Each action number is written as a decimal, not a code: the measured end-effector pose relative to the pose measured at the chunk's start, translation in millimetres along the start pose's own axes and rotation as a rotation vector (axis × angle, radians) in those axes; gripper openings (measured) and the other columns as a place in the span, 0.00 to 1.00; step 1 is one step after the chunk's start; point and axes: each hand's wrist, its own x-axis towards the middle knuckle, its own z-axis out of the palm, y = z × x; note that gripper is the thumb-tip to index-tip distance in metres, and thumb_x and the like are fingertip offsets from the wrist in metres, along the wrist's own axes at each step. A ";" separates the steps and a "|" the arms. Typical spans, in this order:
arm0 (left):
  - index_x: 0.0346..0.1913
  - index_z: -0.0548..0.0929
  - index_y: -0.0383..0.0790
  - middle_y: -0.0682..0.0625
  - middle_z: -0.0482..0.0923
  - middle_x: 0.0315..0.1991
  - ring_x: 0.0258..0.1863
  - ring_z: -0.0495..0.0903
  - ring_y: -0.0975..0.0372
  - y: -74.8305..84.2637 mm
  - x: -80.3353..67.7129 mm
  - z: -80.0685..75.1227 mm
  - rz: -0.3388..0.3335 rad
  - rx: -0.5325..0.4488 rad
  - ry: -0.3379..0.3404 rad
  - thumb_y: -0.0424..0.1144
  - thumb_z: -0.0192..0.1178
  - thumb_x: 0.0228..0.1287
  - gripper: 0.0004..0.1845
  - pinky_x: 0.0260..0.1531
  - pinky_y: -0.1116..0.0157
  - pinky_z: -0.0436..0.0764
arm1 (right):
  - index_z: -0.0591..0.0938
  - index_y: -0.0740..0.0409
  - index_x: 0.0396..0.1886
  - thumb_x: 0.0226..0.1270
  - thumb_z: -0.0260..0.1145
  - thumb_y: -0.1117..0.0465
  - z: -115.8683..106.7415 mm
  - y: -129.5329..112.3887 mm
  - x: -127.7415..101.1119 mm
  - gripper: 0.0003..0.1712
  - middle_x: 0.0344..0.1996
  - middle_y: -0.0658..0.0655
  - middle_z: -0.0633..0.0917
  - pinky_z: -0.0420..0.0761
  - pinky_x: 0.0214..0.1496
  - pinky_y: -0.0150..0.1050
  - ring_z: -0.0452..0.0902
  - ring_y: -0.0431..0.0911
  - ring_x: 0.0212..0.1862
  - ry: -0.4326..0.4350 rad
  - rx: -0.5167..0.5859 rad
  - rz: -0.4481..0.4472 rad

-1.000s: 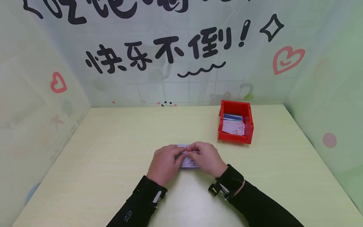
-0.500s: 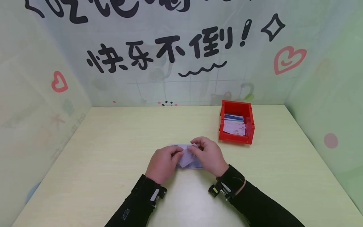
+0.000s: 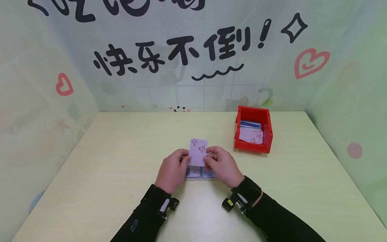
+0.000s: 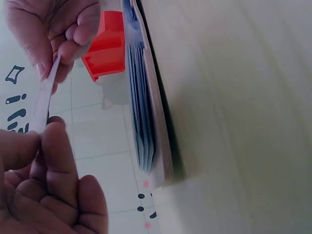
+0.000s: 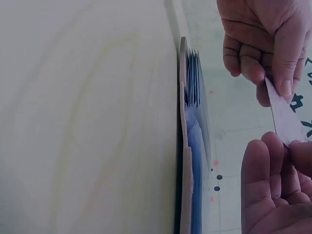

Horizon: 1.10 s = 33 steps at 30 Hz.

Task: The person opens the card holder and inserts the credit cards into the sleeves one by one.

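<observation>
A pink card with a small floral print [image 3: 198,152] is held upright between both hands. The left hand [image 3: 172,169] pinches its left edge between thumb and fingers. At the opposite edge, the right hand [image 3: 224,166] pinches it the same way. Beneath the hands an open card holder [image 3: 193,172] lies on the table, partly covered by the card and hands. Several clear plastic sleeves [image 4: 141,112] fan out from its pinkish cover [image 4: 163,146] in the left wrist view. Seen edge-on in the right wrist view, the card [image 5: 283,117] is raised above the holder.
A red plastic bin [image 3: 252,147] stands at the back right of the pale wooden table [image 3: 136,141]. Inside it are a pink card [image 3: 251,135] and several blue ones [image 3: 250,124]. Printed fabric walls [image 3: 151,97] border the table behind and on both sides.
Both hands were low over the card holder; the card was tilted there half a second ago. It is now lifted, turned upright and facing the head camera, uncovering the holder's sleeves.
</observation>
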 end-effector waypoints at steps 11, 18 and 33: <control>0.63 0.86 0.41 0.42 0.83 0.63 0.63 0.82 0.48 -6.7 -1.3 -8.3 0.006 0.315 -0.056 0.42 0.65 0.74 0.18 0.59 0.46 0.84 | 0.73 0.56 0.75 0.78 0.62 0.61 -14.6 -2.8 2.6 0.28 0.31 0.58 0.84 0.74 0.28 0.32 0.80 0.49 0.31 0.009 -0.078 0.107; 0.63 0.86 0.42 0.40 0.82 0.65 0.63 0.83 0.43 -9.1 -2.2 -8.7 0.006 0.389 -0.132 0.43 0.66 0.73 0.20 0.58 0.43 0.84 | 0.69 0.55 0.79 0.74 0.64 0.64 -24.6 -2.1 4.3 0.35 0.26 0.58 0.80 0.77 0.31 0.32 0.78 0.49 0.29 -0.048 -0.109 0.167; 0.68 0.82 0.36 0.38 0.78 0.70 0.70 0.78 0.44 -7.9 -4.3 -6.0 -0.036 0.362 -0.220 0.43 0.65 0.74 0.24 0.69 0.45 0.78 | 0.73 0.59 0.77 0.71 0.66 0.65 -23.9 -1.4 0.7 0.35 0.24 0.58 0.81 0.76 0.28 0.31 0.79 0.48 0.27 -0.061 -0.187 0.220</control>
